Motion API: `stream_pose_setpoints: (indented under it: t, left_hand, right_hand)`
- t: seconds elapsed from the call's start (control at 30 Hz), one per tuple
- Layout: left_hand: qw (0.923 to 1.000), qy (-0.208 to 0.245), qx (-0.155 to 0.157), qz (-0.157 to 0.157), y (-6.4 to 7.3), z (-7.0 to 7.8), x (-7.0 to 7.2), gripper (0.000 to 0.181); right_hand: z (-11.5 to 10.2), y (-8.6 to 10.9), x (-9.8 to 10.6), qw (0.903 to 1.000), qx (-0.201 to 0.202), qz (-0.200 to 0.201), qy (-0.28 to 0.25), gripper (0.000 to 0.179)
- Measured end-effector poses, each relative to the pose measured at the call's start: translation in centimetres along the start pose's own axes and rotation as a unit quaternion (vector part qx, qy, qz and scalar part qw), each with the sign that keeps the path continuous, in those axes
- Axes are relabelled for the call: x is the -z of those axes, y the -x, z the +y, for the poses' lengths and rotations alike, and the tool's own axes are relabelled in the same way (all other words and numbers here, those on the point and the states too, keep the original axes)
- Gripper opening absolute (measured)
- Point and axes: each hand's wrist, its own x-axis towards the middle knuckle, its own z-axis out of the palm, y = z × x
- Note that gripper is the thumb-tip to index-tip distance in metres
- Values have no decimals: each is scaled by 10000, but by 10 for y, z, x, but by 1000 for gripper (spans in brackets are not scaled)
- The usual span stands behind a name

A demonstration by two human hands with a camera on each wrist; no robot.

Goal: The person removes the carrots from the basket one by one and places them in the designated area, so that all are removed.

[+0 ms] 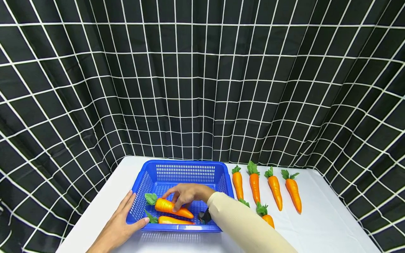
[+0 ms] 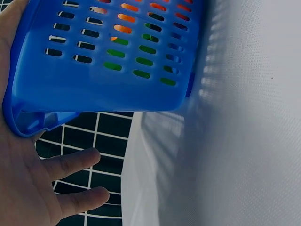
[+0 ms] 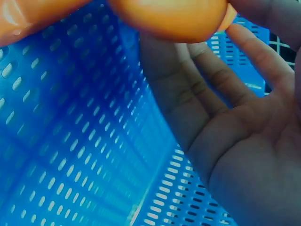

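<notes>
My right hand [image 1: 187, 194] reaches down inside a blue plastic basket [image 1: 186, 162] and pinches an orange carrot [image 1: 165, 205] with a green leafy top. Thumb and fingertips hold it near the middle of its body, leaves to the left and tip to the right. Along the basket's near side lies a second carrot [image 1: 173, 220], just in front of the held one. My left hand [image 1: 119, 224] rests against the basket's left front corner, fingers spread along the rim. In the left wrist view, orange and green show through the slots of the basket wall [image 2: 94, 89].
To the right of the basket, several carrots lie on the white table [image 1: 329, 218]: a back row including one carrot [image 1: 292, 193] at the far right, and others nearer, partly hidden by my right sleeve [image 1: 243, 221]. A black curtain with white grid lines [image 1: 202, 88] surrounds the table.
</notes>
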Motion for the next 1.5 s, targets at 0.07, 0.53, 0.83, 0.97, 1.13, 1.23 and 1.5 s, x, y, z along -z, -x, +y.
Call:
stream_pose_setpoints:
  t: [0.07,0.53,0.83,0.97,1.13,1.23,1.5]
  left_hand:
    - [10000,0,50,-59,0,0,1,103]
    - [9999,-75,-93,93,1,-3,-1,102]
    - [9999,-102,-102,87,2,-4,-1,104]
    - [9997,-76,-165,148,2,-3,-1,103]
    - [9991,-65,-304,286,0,-4,-2,102]
    - [9990,-42,-330,308,0,-5,-2,102]
    - [9982,-11,-441,409,2,-6,-2,100]
  right_hand:
    - [-2,2,1,9999,94,59,-111,56]
    - [-28,36,10,9858,1220,737,-890,58]
    - [-41,85,11,9557,2195,1435,-1338,56]
    - [-44,105,8,9462,2395,1784,-1248,56]
    - [-42,121,3,9323,2646,2074,-1335,58]
    - [-39,129,-1,9242,2827,2121,-1450,58]
    - [-27,149,-9,9113,3017,2377,-1484,59]
